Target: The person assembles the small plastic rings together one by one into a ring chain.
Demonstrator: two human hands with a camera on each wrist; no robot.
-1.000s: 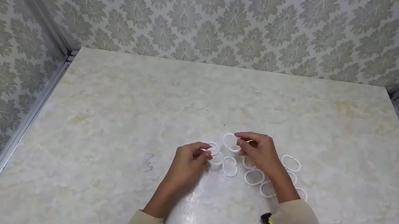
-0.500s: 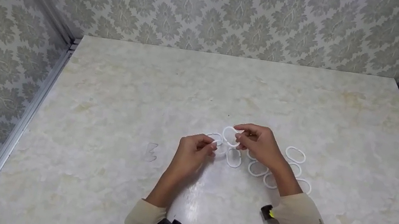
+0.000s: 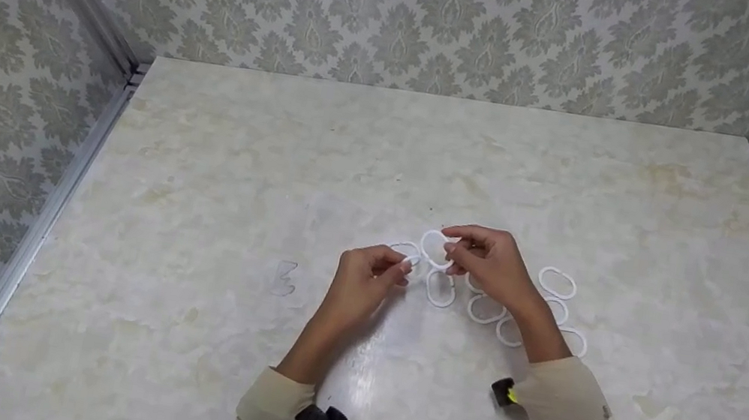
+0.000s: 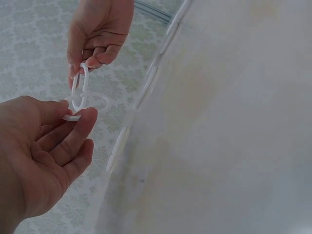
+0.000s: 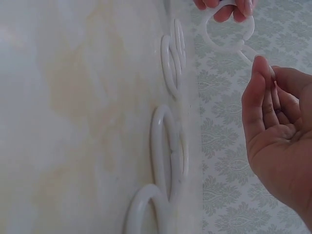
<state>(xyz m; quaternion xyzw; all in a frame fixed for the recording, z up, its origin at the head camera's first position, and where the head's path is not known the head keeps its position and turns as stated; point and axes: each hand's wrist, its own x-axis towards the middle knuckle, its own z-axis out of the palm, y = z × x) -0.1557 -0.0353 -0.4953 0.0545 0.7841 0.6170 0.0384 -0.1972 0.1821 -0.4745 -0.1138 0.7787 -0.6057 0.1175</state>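
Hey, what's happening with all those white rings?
A person is holding rings up over the table. The left hand pinches one ring, and the right hand holds another ring close against it. I can't tell whether they're linked. More white rings lie on the table.

L hand (image 4: 51,156), lower L of view, pinches white ring (image 4: 72,118). R hand (image 4: 100,31), up top, grips 2nd ring (image 4: 87,78) just above it; can't tell if linked. Paler loop (image 4: 107,101) beside. More rings (image 4: 118,147), seen edge-on, lie along tabletop (image 4: 234,122); patterned wall (image 4: 29,63) in bkgd.
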